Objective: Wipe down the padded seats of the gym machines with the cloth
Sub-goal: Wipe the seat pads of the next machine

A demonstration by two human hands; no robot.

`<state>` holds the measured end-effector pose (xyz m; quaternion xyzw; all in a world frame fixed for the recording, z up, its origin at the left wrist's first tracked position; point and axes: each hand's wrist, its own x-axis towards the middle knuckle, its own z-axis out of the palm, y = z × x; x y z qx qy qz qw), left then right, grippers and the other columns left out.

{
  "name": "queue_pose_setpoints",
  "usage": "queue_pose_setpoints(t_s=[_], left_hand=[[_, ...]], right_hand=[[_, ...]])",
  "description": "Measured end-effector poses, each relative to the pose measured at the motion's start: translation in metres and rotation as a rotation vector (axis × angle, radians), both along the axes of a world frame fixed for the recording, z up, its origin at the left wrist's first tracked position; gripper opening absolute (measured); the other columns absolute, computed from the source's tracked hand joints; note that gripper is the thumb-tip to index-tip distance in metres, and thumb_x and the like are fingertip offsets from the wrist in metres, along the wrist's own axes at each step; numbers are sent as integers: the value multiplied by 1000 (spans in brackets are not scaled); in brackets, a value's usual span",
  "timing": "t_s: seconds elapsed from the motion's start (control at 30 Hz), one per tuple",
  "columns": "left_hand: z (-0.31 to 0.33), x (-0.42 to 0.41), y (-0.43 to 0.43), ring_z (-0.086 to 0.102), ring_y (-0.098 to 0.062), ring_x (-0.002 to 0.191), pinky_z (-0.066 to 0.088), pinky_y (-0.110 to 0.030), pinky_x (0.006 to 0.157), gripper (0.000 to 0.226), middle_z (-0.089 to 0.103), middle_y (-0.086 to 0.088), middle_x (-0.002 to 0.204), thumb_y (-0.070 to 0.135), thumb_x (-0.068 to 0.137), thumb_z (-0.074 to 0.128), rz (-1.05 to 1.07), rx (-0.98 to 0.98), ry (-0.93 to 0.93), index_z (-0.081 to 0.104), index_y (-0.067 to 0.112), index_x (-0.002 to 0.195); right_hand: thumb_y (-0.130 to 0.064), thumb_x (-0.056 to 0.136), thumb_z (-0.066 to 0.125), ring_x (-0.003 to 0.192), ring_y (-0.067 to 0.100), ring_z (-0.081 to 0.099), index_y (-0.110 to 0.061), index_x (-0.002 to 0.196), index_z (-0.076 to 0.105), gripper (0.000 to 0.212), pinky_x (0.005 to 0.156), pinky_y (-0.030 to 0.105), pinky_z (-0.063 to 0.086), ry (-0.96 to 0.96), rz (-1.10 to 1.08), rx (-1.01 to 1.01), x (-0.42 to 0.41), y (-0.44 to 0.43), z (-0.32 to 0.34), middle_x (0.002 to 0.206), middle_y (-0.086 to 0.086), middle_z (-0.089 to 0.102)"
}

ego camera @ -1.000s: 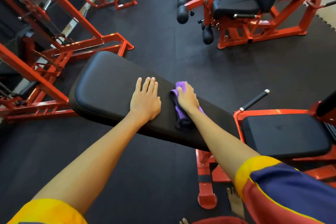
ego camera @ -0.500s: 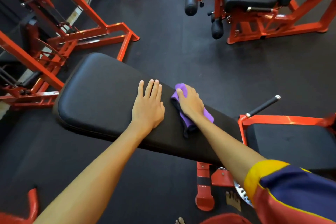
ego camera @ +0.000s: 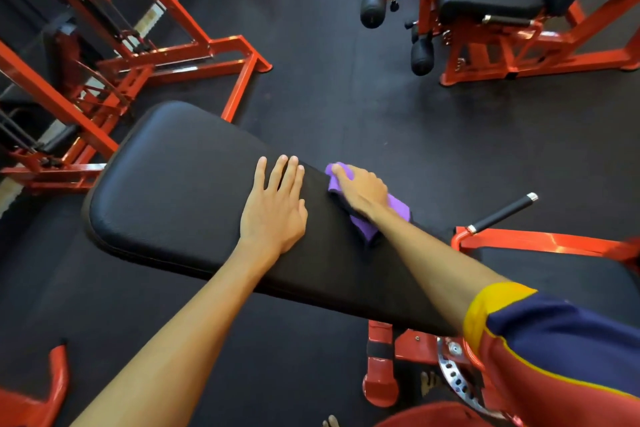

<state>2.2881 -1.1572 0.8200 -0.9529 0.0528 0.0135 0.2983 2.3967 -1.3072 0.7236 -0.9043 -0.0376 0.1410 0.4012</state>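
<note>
Left hand [ego camera: 273,204]: flat on the padded seat [ego camera: 173,184], fingers straight, grip apart.
Right hand [ego camera: 363,192]: pressing on the cloth [ego camera: 398,210], forefinger straight; cannot tell whether the grip clasps it.
Cloth: purple, at the seat's far edge, just right of the left hand.
Padded seat: black, long.

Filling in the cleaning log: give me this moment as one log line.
step: wiping bench pad | right hand: grips purple cloth on pad | left hand: flat on pad
</note>
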Motion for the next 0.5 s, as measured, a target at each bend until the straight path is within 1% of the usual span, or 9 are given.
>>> queue_pose_setpoints(t_s=[0.1, 0.2, 0.27, 0.3, 0.4, 0.43, 0.5], left_hand=[[0, 1, 0, 2, -30, 157, 0, -57, 124, 66, 6, -12, 170, 38, 105, 16, -4, 1, -12, 4, 7, 162], [0, 1, 0, 1, -30, 157, 1, -57, 124, 66, 4, -12, 170, 39, 105, 12, -1, 17, -1, 2, 7, 161], [0, 0, -2, -1, -29, 157, 0, -57, 124, 66, 1, -11, 170, 39, 104, 12, 7, 28, 4, 1, 7, 161], [0, 0, -2, -1, -29, 157, 0, -57, 124, 66, 1, -11, 170, 39, 104, 12, 12, 33, 3, 1, 7, 161], [0, 0, -3, -1, -29, 157, -1, -57, 124, 66, 1, -11, 170, 40, 104, 13, 18, 33, 0, 2, 8, 161], [0, 1, -2, -1, -29, 157, -1, -57, 124, 67, 2, -11, 170, 40, 104, 13, 19, 33, -1, 3, 8, 162], [0, 1, -2, 0, -29, 157, -1, -58, 124, 67, 2, -11, 170, 39, 104, 13, 20, 36, 3, 4, 8, 162]], right_hand=[[-63, 103, 31, 123, 31, 57, -30, 133, 58, 52, 99, 40, 42, -146, -16, 115, -17, 32, 26, 137, 1, 62], [-64, 102, 31, 131, 29, 51, -30, 149, 43, 59, 108, 42, 38, -242, 47, 125, -34, 24, 21, 146, 0, 54], [-67, 102, 28, 132, 31, 50, -34, 151, 39, 60, 106, 46, 40, -189, 29, 62, -35, -2, -4, 148, 0, 53], [-67, 101, 26, 131, 33, 50, -34, 149, 40, 60, 103, 47, 40, -121, -1, 27, -34, -14, -16, 147, 1, 53], [-67, 99, 25, 130, 35, 48, -26, 142, 48, 63, 101, 48, 38, 99, -144, -6, -26, -21, -26, 143, 5, 54], [-66, 98, 24, 129, 36, 48, -23, 138, 51, 64, 102, 49, 37, 127, -182, 16, -23, -12, -20, 141, 6, 55], [-65, 98, 22, 129, 35, 49, -22, 134, 55, 65, 105, 50, 37, 74, -223, 77, -29, 11, -5, 139, 5, 56]])
